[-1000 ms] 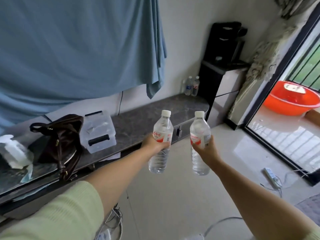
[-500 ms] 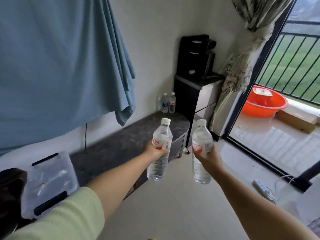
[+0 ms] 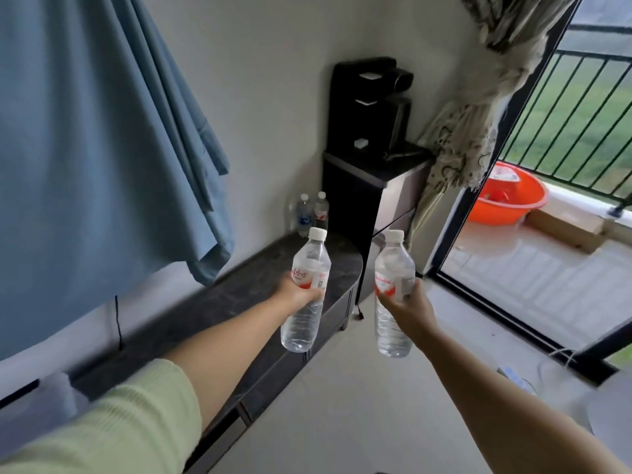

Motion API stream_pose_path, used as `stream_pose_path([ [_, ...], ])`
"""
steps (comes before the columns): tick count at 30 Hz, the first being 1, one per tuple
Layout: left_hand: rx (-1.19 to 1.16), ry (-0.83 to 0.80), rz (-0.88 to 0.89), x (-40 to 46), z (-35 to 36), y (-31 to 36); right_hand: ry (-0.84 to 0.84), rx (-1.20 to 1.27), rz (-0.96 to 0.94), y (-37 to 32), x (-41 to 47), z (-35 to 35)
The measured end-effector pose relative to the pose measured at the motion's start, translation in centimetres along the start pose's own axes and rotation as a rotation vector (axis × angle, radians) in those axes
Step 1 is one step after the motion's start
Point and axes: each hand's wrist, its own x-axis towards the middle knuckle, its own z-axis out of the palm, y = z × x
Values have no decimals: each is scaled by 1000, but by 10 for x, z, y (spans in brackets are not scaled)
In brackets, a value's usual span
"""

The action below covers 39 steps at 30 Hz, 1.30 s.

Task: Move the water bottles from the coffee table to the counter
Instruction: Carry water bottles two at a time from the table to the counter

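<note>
My left hand (image 3: pixel 297 295) grips a clear water bottle (image 3: pixel 306 295) with a white cap and red label, held upright in the air over the dark stone counter (image 3: pixel 239 295). My right hand (image 3: pixel 408 307) grips a second, similar water bottle (image 3: pixel 392 292) beside it, over the floor to the right of the counter's rounded end. Two more bottles (image 3: pixel 311 213) stand at the far end of the counter against the wall.
A black water dispenser cabinet (image 3: pixel 369 186) stands just past the counter's end. A blue curtain (image 3: pixel 102 148) hangs on the left. A patterned curtain (image 3: pixel 478 131) and open sliding door lead to a balcony with an orange basin (image 3: pixel 506 200). A power strip lies on the floor at right.
The view has swung right and closer to the counter's far end; the bag and plastic box have slid out of view. Both hands still hold their bottles out in front.
</note>
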Motion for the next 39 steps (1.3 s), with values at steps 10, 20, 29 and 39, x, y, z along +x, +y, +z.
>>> stream_pose_path([
  [10, 0, 72, -90, 119, 29, 42, -90, -65, 5, 5, 167, 6],
  [20, -66, 215, -253, 218, 63, 72, -291, -151, 38, 14, 323, 21],
  [29, -82, 215, -359, 323, 32, 44, -394, -200, 176, 23, 407, 100],
  [39, -151, 155, -399, 478, -8, -4, -381, -117, 325, 45, 500, 232],
])
